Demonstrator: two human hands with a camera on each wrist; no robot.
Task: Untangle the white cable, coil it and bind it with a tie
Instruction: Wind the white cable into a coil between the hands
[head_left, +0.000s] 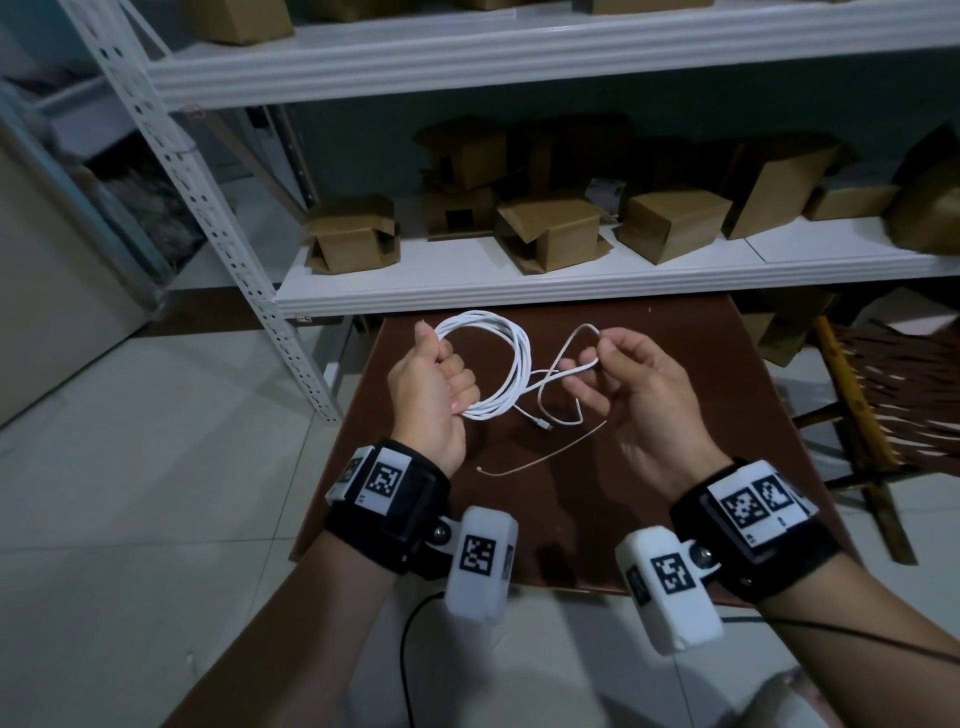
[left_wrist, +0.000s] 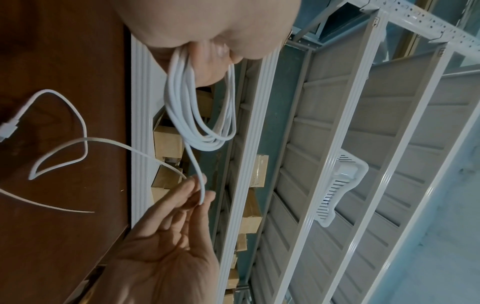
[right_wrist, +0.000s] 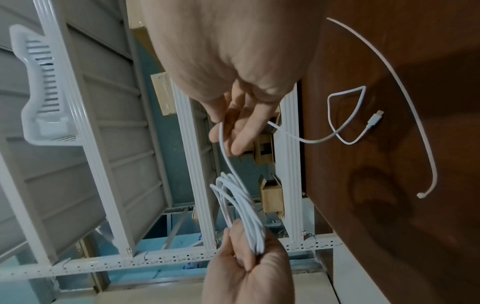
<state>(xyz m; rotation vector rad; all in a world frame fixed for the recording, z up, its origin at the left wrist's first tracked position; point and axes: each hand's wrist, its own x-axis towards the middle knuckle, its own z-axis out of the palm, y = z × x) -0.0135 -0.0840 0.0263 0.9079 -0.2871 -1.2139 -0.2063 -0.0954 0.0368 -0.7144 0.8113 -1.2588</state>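
Note:
My left hand (head_left: 439, 376) grips a coil of several loops of the white cable (head_left: 511, 358) above the brown table (head_left: 727, 395). The same coil (left_wrist: 192, 115) hangs from that fist in the left wrist view. My right hand (head_left: 608, 374) pinches the loose run of cable (head_left: 582, 338) between thumb and fingers, to the right of the coil. The free tail loops down onto the table and ends in a small plug (head_left: 544, 425). A thin pale tie (head_left: 545, 452) lies curved on the table between my wrists; the tie (right_wrist: 405, 94) is also in the right wrist view.
A white metal shelf (head_left: 519, 291) with several open cardboard boxes (head_left: 550, 228) stands right behind the table. A wooden chair (head_left: 872, 415) stands at the right. Pale floor tiles (head_left: 156, 493) lie to the left. A white plastic basket (left_wrist: 342, 185) hangs on the shelving.

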